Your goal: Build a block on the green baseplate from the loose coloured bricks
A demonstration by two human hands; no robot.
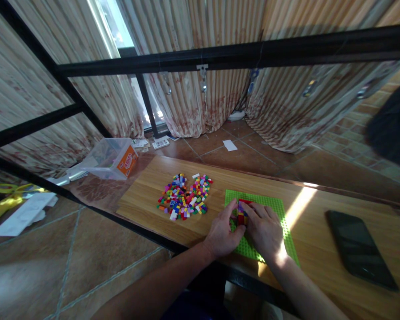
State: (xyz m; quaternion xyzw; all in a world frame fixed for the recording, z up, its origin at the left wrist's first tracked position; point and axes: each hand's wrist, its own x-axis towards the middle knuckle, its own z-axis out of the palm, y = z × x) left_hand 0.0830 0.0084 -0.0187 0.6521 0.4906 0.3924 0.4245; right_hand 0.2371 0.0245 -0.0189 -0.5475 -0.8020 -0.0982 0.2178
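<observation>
A green studded baseplate point(283, 218) lies on the wooden table, partly under both hands. On it stands a small build of toy bricks point(241, 216) in red, yellow and purple. My left hand point(224, 232) closes on the build's left side, thumb near its front. From the right, my right hand point(265, 227) reaches over it with fingers bent against the bricks. The hands cover much of the build, so its full shape is hidden. Left of the baseplate spreads a pile of loose multicoloured bricks point(184, 200).
A black phone or tablet point(360, 249) lies at the right on the wooden tabletop point(143, 191). Beyond the table's left end stands a clear plastic box point(103, 160) with an orange label. Black metal bars point(173, 61) cross in front of pleated curtains point(200, 106).
</observation>
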